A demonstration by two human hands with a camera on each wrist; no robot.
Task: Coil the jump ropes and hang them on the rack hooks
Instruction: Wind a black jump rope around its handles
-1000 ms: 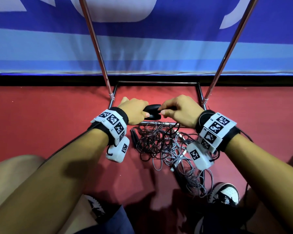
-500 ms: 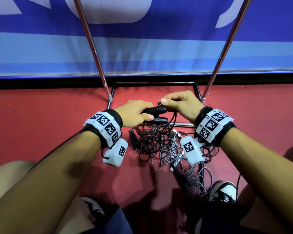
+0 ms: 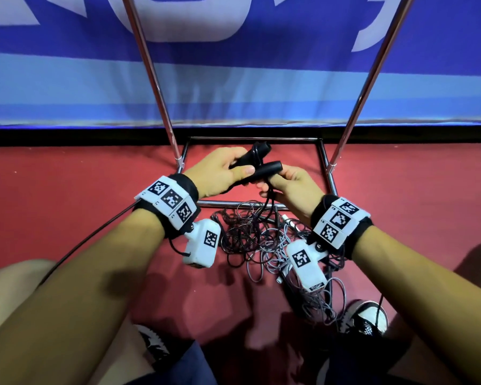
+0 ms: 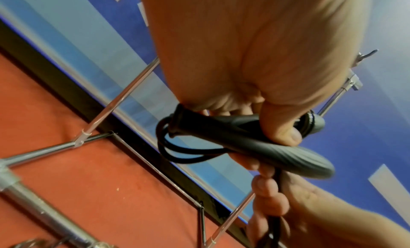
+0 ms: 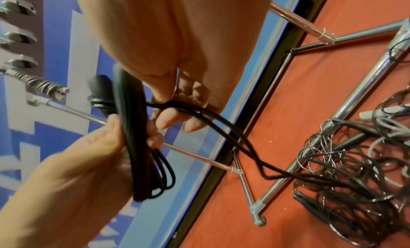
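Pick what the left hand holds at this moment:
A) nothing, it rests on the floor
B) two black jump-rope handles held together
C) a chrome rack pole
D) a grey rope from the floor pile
B: the left hand is curled round the two black handles held side by side, while the right hand pinches the black cord running down to the rope pile.

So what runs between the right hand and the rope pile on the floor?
Two black cord strands run from the right hand down to the tangled rope pile, over bare red floor; the right wrist view shows it.
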